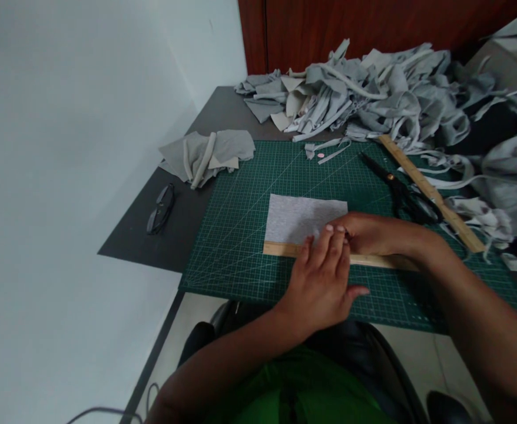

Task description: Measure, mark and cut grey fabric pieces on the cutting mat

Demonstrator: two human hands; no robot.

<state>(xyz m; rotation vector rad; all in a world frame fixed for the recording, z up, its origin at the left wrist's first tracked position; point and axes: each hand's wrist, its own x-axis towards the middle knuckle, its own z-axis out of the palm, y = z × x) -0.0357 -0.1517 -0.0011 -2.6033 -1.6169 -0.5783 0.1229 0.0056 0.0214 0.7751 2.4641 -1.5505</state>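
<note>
A grey fabric rectangle (300,217) lies flat on the green cutting mat (241,235). A wooden ruler (280,249) lies along its near edge. My left hand (324,280) rests flat on the ruler, fingers spread and pointing away from me. My right hand (368,232) sits just behind the left fingertips at the fabric's right edge, fingers curled; I cannot tell whether it holds anything.
Black scissors (402,191) and a second wooden ruler (430,191) lie on the mat's right side. A big heap of grey fabric scraps (373,94) fills the back and right. Folded grey cloth (209,153) and dark glasses (160,209) lie at left on the dark table (183,224).
</note>
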